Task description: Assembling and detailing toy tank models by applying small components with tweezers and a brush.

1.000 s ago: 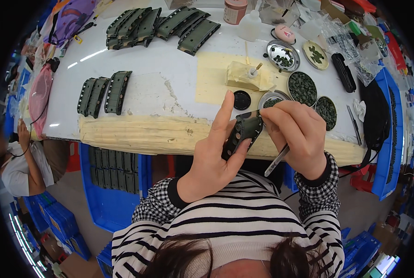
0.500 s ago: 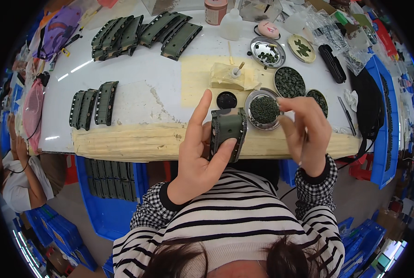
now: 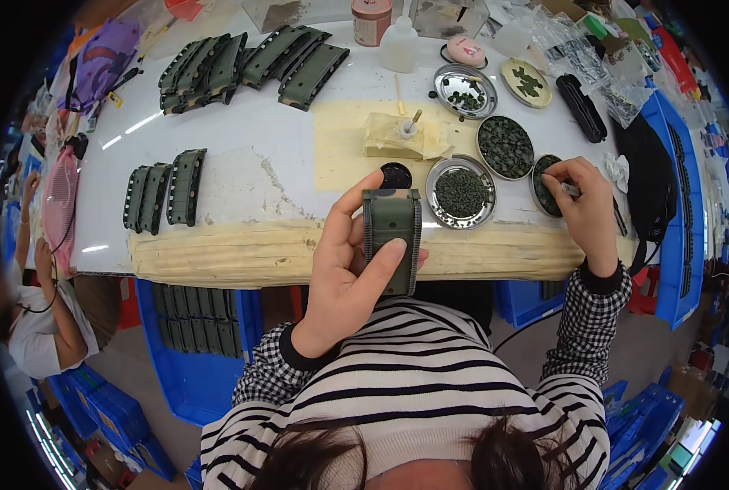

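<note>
My left hand (image 3: 344, 282) is closed around a curved green-and-brown camouflage plastic part (image 3: 392, 224), held upright at the table's near edge. My thumb presses on its face; toothed rims run down both sides. At the right, my right hand (image 3: 586, 200) dips its pinched fingertips into a small round dish (image 3: 537, 170) of dark green bits. A slim, pale tool (image 3: 571, 189) shows between its fingers; its exact kind is unclear. Whether a bit is pinched cannot be seen. Between the hands stands a metal dish (image 3: 442, 214) of small green pieces.
Another tin (image 3: 479, 159) of green pieces and a metal plate (image 3: 438, 77) lie behind. A taped block (image 3: 381, 139) holds a small bottle with a stick. Several camouflage parts (image 3: 311, 75) lie at the far left, more (image 3: 186, 186) nearer. A blue crate (image 3: 185, 376) stands below.
My right hand has moved right, from beside the metal dish to the small dish. The camouflage part in my left hand has turned slightly more upright and shifted a little left.
</note>
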A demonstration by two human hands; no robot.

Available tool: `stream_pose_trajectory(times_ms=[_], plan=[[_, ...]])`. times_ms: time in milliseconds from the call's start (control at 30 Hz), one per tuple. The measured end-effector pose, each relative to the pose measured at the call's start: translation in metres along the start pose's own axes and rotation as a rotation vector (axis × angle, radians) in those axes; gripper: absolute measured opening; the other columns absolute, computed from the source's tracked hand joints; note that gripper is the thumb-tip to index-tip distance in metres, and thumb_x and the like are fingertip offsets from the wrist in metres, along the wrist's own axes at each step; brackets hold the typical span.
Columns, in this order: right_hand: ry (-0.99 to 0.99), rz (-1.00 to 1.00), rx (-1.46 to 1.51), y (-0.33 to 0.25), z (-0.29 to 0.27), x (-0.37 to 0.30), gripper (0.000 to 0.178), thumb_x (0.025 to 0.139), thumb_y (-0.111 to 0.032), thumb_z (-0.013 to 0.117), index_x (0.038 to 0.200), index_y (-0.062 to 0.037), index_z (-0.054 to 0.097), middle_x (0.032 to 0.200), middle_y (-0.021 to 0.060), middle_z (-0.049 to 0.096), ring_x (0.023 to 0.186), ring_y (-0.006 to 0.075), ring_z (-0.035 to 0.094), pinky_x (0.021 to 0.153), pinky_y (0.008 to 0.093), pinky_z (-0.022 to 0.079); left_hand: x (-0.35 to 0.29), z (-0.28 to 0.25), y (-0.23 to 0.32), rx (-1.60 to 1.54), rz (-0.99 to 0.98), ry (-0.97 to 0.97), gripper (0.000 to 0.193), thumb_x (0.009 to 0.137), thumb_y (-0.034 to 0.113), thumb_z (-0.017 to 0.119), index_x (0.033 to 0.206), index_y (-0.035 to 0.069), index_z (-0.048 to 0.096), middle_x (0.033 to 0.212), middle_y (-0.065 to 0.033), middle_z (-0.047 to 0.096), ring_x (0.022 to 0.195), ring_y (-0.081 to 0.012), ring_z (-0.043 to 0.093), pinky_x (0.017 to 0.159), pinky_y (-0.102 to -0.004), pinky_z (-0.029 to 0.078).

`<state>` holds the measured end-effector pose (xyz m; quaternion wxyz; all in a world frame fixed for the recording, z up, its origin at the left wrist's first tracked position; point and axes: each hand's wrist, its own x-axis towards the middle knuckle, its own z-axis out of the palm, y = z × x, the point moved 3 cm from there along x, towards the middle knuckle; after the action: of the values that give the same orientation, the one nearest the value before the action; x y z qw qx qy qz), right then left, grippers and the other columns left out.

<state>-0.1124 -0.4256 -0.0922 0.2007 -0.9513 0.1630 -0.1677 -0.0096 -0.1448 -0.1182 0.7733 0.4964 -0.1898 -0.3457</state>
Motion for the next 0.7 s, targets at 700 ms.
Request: stream_pose_trajectory(times_ms=[700], plan=[[0.107, -0.001, -0.003, 0.001, -0.011, -0.009, 0.013, 0.082, 0.002, 0.062, 0.094, -0.0012, 0.064, 0.078, 0.0100, 0.068, 0.055, 0.0126, 0.051, 0.053, 0.0255, 0.040, -0.001, -0.004, 0.001, -0.026, 0.008, 0.003, 0.060, 0.093, -0.004, 0.046, 0.146, 0.004, 0.018, 0.128, -0.0141, 0.050, 0.106, -0.0157, 0.057, 0.090, -0.0346, 0.053]])
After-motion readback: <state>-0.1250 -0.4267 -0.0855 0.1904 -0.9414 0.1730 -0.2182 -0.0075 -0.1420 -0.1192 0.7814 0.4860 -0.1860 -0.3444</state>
